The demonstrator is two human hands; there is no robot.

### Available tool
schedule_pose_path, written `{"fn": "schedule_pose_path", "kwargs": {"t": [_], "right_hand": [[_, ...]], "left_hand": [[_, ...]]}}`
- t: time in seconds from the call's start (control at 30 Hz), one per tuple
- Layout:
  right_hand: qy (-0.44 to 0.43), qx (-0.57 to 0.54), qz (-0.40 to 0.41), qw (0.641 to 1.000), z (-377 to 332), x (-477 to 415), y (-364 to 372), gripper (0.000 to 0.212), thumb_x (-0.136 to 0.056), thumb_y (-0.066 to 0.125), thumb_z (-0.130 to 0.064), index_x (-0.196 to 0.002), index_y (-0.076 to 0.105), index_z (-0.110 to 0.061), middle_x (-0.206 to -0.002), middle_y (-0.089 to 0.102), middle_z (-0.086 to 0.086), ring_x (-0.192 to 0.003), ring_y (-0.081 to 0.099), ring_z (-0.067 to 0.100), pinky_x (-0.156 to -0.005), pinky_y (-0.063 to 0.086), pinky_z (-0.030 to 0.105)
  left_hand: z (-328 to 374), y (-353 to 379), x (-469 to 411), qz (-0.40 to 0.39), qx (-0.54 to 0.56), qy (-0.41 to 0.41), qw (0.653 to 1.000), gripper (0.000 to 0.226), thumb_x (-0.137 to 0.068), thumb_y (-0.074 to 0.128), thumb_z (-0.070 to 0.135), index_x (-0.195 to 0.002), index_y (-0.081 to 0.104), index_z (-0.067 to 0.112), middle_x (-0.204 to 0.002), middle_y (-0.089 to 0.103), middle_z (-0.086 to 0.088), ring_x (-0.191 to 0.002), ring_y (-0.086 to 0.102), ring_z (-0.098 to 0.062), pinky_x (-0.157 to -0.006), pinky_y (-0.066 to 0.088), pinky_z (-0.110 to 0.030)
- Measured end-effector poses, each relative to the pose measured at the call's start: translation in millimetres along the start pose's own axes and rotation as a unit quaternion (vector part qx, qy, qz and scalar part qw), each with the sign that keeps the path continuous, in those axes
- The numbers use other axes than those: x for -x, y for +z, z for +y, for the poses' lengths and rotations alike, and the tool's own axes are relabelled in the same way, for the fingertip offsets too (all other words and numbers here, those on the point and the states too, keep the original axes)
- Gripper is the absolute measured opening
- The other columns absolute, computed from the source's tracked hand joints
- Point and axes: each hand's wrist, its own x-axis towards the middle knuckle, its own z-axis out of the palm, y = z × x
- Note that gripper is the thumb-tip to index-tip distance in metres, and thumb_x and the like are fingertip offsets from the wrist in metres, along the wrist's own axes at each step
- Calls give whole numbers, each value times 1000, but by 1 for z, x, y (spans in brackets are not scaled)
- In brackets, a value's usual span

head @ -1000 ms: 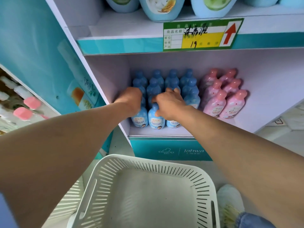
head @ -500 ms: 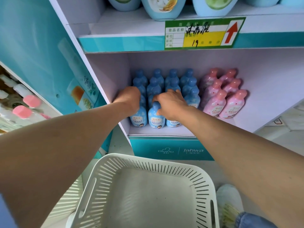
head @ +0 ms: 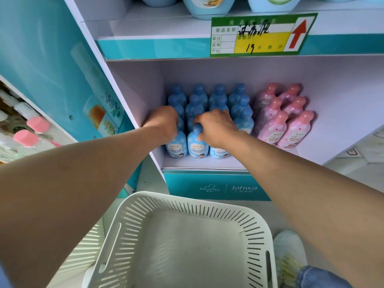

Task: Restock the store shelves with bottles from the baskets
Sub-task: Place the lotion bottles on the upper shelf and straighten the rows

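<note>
Blue bottles (head: pixel 218 96) stand in rows on the left of the lower shelf (head: pixel 207 164), with pink bottles (head: pixel 291 125) in rows to their right. My left hand (head: pixel 164 123) is closed over the top of the front-left blue bottle (head: pixel 176 146), next to the shelf's side wall. My right hand (head: pixel 217 126) covers the top of the front-right blue bottle (head: pixel 218 152), and its thumb touches the cap of the front middle bottle (head: pixel 197 144). The white slatted basket (head: pixel 178 199) below the shelf holds nothing.
An upper shelf with large pale-blue bottles (head: pixel 207 5) carries a green and yellow price tag (head: pixel 259 34). Pink-capped bottles (head: pixel 31 132) lie on a neighbouring shelf at the left. A second white basket (head: pixel 83 256) shows under the first. A shoe (head: pixel 287 246) stands at the bottom right.
Both hands stay on the front blue bottles, almost in the same place. The view has only shifted slightly.
</note>
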Motion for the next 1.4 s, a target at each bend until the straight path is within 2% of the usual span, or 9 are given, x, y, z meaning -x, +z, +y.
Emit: {"fn": "schedule_pose_path", "kwargs": {"t": [0.2, 0.33, 0.43, 0.6, 0.8, 0.87, 1.0, 1.1, 1.4], "right_hand": [[7, 1, 10, 1000, 0, -2, 4, 26, -87, 57, -19, -113, 61, -22, -110, 65, 9, -109, 51, 31, -89, 33, 35], [4, -3, -7, 1000, 1, -2, 2, 36, -85, 62, -28, -120, 57, -22, -114, 64, 8, -113, 50, 31, -92, 34, 38], [24, -86, 14, 996, 4, -4, -9, 38, -86, 59, -34, -122, 56, -21, -114, 64, 5, -113, 53, 30, -94, 36, 38], [84, -176, 121, 973, 12, 7, -30, 27, -90, 50, -15, -113, 63, -15, -110, 68, 10, -105, 60, 30, -88, 47, 36], [122, -221, 131, 959, 12, 42, -44, 23, -88, 58, -17, -109, 66, -13, -105, 70, 7, -101, 62, 27, -87, 49, 33], [116, -220, 128, 960, 7, 59, -53, 23, -88, 60, -18, -109, 67, -11, -106, 69, 9, -102, 61, 27, -88, 48, 34], [102, -202, 109, 968, -6, 97, -72, 28, -87, 63, -21, -112, 66, -9, -115, 66, 11, -107, 59, 29, -93, 47, 37], [95, -160, 79, 979, -16, 130, -82, 35, -85, 65, -24, -117, 63, -12, -123, 63, 10, -113, 57, 31, -94, 47, 38], [65, -62, 60, 994, -52, 224, -112, 40, -86, 62, -25, -124, 60, -13, -129, 59, 11, -119, 53, 33, -96, 47, 40]], "left_hand": [[7, -3, 8, 4, -3, -16, 1000, 32, -89, 58, 11, -120, 63, 11, -123, 62, -9, -113, 59, -29, -95, 49, -34], [9, -5, 13, 6, 16, -20, 1000, 49, -87, 64, 17, -135, 51, 15, -133, 56, -9, -117, 56, -28, -94, 44, -29], [8, -11, 15, 7, 14, -10, 1000, 40, -90, 57, 13, -130, 52, 6, -128, 57, -14, -116, 55, -31, -94, 44, -33], [9, -20, 30, 51, 42, -15, 998, 34, -90, 50, 4, -123, 58, 2, -123, 60, -17, -114, 57, -33, -95, 47, -36], [13, -25, 70, 52, 118, -24, 991, 30, -89, 49, 1, -116, 62, 3, -116, 63, -17, -105, 60, -33, -93, 49, -35], [17, -30, 90, 51, 148, -25, 987, 26, -87, 51, 2, -109, 65, 5, -113, 64, -15, -99, 60, -30, -88, 48, -31], [27, -46, 127, 39, 169, -18, 985, 26, -87, 58, 7, -112, 64, 7, -115, 64, -12, -104, 59, -29, -86, 46, -27], [36, -64, 155, 37, 145, -2, 989, 27, -86, 61, 7, -113, 64, 3, -113, 64, -14, -95, 58, -27, -84, 48, -30], [51, -116, 260, 56, 49, 51, 996, 36, -83, 66, 16, -116, 61, 2, -112, 64, -16, -97, 59, -30, -75, 48, -34]]}}
